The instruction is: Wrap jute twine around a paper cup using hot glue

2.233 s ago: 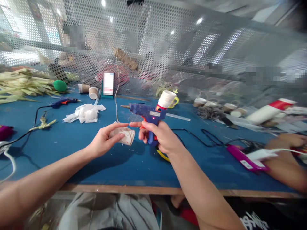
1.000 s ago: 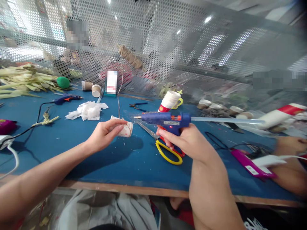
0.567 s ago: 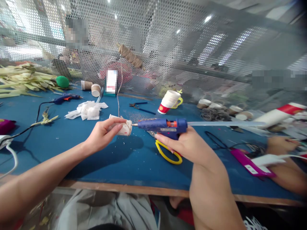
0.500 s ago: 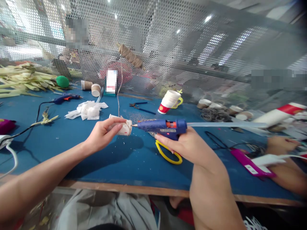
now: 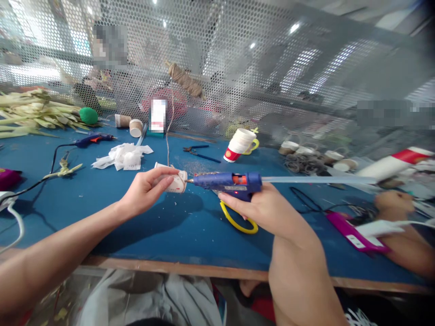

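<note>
My left hand grips a small white paper cup held on its side above the blue table. A thin twine runs up from the cup to a spool on the mesh wall. My right hand grips a blue glue gun held level, its nozzle touching the cup's base. A long clear glue stick pokes out of the gun's back. Yellow-handled scissors lie on the table under the gun.
A second glue gun, crumpled white paper, pliers and a red-and-white cup stack lie further back. Green leaves are piled at far left. Another person's hand and a magenta device are at right.
My right hand turned the glue gun level and moved it left until its nozzle met the cup's base. The left hand has kept the cup almost still.
</note>
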Available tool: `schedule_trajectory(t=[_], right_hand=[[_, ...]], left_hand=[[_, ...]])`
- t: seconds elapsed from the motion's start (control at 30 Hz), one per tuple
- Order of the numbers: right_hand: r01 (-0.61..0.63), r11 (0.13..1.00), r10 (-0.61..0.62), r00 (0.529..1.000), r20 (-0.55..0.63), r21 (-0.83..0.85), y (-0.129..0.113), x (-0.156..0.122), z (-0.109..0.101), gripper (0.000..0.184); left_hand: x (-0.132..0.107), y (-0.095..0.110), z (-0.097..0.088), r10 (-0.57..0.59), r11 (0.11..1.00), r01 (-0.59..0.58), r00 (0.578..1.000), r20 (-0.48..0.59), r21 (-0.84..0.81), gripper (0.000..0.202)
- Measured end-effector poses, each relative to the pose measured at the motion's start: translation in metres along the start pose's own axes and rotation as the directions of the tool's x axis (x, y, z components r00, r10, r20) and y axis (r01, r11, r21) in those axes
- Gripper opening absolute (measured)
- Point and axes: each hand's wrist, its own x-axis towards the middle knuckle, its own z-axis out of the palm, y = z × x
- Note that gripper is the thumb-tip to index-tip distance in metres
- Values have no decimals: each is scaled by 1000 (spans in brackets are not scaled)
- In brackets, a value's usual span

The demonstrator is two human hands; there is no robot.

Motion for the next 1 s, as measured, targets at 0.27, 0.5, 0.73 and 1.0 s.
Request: schedule_trajectory(t=[0.27,0.5,0.73,1.0], right_hand=[[-17,999,18,1000,14,-50,9,0,1,12],[-17,999,18,1000,20,-43,8,0,1,12],[4,995,1,999,49,-98,4,-2,0,14],[-65,996,69,996,58,-64,-1,-3,-4,15]], left_hand=[[0,-1,1,-19,998,19,1000,0,-57,27],[0,-3,2,-17,998,17,1000,6,-60,26],[0,0,1,14,1000,-14,1000,-2,-20,27],[0,0,1,17,1000,-17,1000,3,-6,26]])
